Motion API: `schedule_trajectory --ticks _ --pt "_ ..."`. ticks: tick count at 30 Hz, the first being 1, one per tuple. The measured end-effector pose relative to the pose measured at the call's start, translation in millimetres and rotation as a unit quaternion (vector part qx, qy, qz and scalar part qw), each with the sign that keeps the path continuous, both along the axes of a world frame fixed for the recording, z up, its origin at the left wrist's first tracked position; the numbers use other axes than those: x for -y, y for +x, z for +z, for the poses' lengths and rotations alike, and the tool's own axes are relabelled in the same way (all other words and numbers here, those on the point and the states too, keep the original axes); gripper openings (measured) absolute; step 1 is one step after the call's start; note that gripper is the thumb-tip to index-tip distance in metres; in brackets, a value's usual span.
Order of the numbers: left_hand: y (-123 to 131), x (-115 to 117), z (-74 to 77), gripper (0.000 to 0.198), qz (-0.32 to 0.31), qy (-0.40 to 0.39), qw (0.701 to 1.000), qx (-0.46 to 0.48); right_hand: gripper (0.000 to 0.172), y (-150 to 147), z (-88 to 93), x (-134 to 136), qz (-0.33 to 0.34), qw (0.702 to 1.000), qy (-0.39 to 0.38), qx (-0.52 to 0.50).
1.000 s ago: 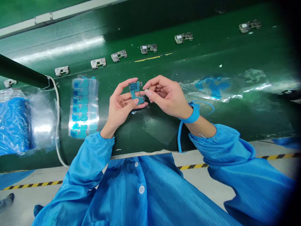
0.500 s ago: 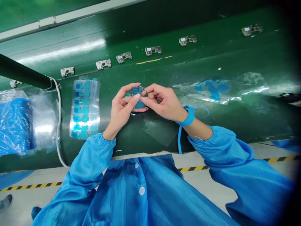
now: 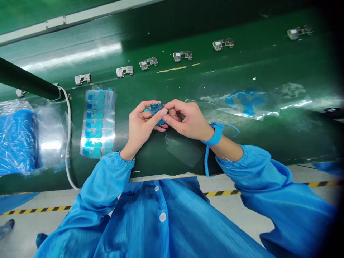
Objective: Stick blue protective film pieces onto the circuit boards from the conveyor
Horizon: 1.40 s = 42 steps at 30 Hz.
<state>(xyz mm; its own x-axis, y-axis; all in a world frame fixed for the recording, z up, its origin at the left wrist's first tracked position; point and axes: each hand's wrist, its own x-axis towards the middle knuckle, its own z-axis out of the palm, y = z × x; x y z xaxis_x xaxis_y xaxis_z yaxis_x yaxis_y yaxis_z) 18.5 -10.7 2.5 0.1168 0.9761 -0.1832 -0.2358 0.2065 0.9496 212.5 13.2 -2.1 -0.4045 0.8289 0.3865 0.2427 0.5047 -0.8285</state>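
Note:
My left hand [image 3: 141,126] pinches a small blue circuit board [image 3: 156,107] between thumb and fingers, just above the green conveyor belt [image 3: 188,82]. My right hand [image 3: 186,120] meets it from the right, its fingertips closed on the board's right edge. Most of the board is hidden by the fingers. A blue strap with a coiled cord [image 3: 215,134] circles my right wrist.
A stack of clear film sheets with blue stickers [image 3: 98,123] lies left of my hands. Bagged blue material [image 3: 18,139] sits at far left beside a white cable [image 3: 67,139]. Several metal-shielded boards [image 3: 124,71] lie in a row on the belt's far side. Peeled film [image 3: 249,100] lies at right.
The board has tilted from facing me to nearly edge-on and both hands have closed in on it, sinking a little toward the belt. The boards on the belt have drifted right.

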Motion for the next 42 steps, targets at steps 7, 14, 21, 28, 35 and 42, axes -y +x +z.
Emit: schedule_trajectory --ticks 7,14,21,28,35,42 --pt "2 0 -0.3 0.052 0.009 -0.016 1.0 -0.005 0.007 0 1.7 -1 -0.001 1.0 0.002 0.019" --pt "1 0 -0.5 0.053 0.005 -0.024 1.0 0.0 0.007 0 0.3 0 -0.005 1.0 0.009 0.014" --pt "-3 -3 -4.3 0.04 -0.013 -0.026 0.998 0.052 0.01 1 0.4 -1 -0.007 1.0 -0.008 0.019" --pt "-4 -4 3.3 0.037 -0.017 -0.059 0.997 0.054 0.015 1 -1.4 -3 -0.018 1.0 -0.008 0.014" --pt "-4 -3 8.1 0.043 -0.022 -0.05 0.997 0.054 0.02 1 -3.6 -3 -0.018 1.0 -0.016 0.019" --pt "-7 -3 4.6 0.045 -0.031 -0.041 0.997 0.055 0.019 1 -2.5 -3 -0.022 0.999 -0.023 0.019"
